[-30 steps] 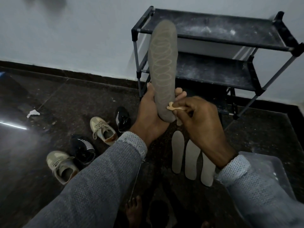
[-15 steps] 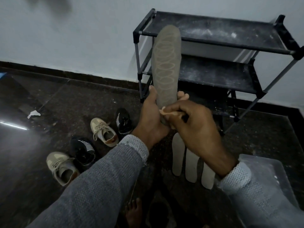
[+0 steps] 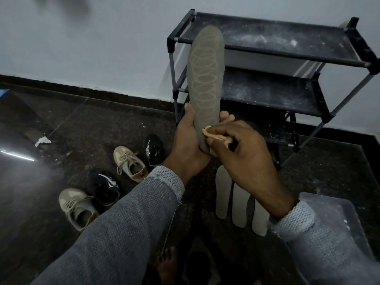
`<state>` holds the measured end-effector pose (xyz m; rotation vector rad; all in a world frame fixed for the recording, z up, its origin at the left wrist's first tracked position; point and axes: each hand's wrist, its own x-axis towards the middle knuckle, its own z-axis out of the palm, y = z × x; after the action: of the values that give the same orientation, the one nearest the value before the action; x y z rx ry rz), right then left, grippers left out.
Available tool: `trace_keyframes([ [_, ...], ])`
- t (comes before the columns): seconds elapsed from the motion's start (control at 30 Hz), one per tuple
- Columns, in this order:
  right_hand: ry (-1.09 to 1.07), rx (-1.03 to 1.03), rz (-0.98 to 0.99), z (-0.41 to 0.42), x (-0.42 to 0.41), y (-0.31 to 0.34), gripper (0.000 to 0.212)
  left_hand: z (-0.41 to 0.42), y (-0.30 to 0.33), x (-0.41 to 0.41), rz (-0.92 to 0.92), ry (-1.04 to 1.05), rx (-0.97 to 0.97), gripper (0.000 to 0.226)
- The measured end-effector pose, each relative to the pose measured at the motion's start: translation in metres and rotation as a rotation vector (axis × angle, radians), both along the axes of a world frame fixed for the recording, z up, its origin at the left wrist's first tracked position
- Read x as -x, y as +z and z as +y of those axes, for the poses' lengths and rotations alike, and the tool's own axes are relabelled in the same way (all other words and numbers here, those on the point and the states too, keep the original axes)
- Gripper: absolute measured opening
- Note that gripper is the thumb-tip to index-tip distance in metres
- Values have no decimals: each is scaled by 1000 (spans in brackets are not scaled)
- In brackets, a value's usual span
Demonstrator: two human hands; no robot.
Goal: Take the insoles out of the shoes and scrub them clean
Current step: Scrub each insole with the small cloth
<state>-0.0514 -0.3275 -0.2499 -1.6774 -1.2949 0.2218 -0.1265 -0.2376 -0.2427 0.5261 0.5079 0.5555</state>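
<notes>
Scrubbing an upright insole

My left hand (image 3: 188, 149) grips the grey insole (image 3: 205, 83) by its lower end; my right hand (image 3: 240, 157), fingers curled, pinches a pale cloth (image 3: 213, 135) against it.

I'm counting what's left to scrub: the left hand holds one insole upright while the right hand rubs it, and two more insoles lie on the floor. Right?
Not quite: the head view shows three insoles on the floor, not two. The left hand does hold the insole upright while the right hand rubs it.
</notes>
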Motion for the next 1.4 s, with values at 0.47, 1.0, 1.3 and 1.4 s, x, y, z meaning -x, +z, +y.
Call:
trace_keyframes([
  [0.47, 38, -45, -68, 0, 6, -2, 13, -1, -1, -1, 79, 21, -36, 75],
  [1.0, 21, -9, -31, -2, 9, 0, 17, -7, -8, -3, 79, 12, 23, 78],
  [1.3, -64, 19, -55, 3, -4, 3, 15, -11, -9, -6, 98, 13, 10, 65],
  [1.4, 70, 65, 122, -2, 7, 5, 15, -7, -8, -2, 119, 14, 51, 74],
])
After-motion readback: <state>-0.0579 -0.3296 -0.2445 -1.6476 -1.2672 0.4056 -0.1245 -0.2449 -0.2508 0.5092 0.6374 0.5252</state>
